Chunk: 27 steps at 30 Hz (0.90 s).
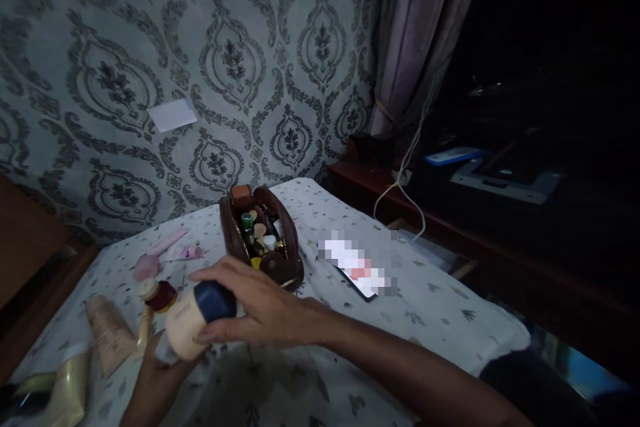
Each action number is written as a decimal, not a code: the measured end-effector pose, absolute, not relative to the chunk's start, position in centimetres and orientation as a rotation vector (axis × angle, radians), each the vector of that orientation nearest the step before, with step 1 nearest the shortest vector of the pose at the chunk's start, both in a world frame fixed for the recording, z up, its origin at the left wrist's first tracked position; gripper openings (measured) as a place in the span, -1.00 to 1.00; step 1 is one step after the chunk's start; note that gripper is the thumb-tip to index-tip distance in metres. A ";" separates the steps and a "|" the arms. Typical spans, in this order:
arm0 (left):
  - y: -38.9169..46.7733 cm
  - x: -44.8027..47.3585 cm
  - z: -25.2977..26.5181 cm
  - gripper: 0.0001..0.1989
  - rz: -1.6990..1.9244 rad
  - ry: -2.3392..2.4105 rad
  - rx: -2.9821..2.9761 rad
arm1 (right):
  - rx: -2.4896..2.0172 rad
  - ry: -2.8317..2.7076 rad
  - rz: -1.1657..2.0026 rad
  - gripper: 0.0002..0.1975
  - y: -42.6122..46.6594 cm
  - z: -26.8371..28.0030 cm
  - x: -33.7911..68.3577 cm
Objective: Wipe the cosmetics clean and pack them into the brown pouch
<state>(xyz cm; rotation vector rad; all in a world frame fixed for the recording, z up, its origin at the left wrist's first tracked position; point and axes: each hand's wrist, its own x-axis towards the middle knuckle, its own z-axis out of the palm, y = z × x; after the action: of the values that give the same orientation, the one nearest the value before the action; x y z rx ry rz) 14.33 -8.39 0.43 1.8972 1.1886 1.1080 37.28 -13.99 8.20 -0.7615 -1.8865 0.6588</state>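
Observation:
A cream-coloured jar (184, 328) with a dark blue cap (214, 300) is tilted between my two hands, above the bed. My right hand (260, 307) grips it at the cap, thumb below and fingers over the top. From underneath, my left hand (157, 377) closes around the base; its fingers are partly hidden. Something white, like a tissue (166, 351), shows between my left hand and the jar. Just beyond my right hand stands an unzipped brown pouch (227, 230) with small bottles and jars inside. A dark red jar with a pale lid (163, 295) lies close by on the left.
Several tubes lie at the left, among them a beige tube (110, 333) and a yellowish tube (73, 383). A pink tube (173, 240) lies farther back. A lit phone (355, 268) rests on the patterned sheet (425, 320) to the right. A white cable (413, 140) hangs beyond the bed's edge.

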 end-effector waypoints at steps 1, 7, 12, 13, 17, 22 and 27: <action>-8.4 14.7 0.8 -0.60 1.042 1.139 1.927 | -0.797 -1.847 0.626 -0.42 -13.8 8.6 38.0; -8.1 16.1 0.6 -0.71 0.789 1.006 1.982 | -0.984 -1.437 0.329 -0.52 -9.6 11.0 44.4; -6.7 15.3 -3.0 -0.62 0.691 1.105 1.912 | -1.225 -1.654 -0.001 -0.55 -4.1 11.5 49.2; -6.6 15.2 -3.5 -0.62 0.672 1.114 1.896 | -1.264 -1.720 -0.041 -0.55 -3.1 11.4 49.7; -6.8 15.6 -4.4 -0.59 0.737 1.181 1.819 | -1.406 -1.948 -0.080 -0.55 0.3 11.3 50.6; -7.3 16.2 -4.5 -0.49 0.793 1.196 1.772 | -1.490 -2.179 0.007 -0.52 3.7 11.6 50.1; -7.2 15.9 -4.7 -0.43 0.746 1.227 1.801 | -1.541 -2.375 0.032 -0.51 6.5 11.7 49.3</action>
<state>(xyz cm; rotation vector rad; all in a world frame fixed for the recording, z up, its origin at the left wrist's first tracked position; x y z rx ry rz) 15.88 -7.16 -4.74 1.8012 1.2268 0.7460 49.27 6.51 11.67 -1.5413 -2.3755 0.0319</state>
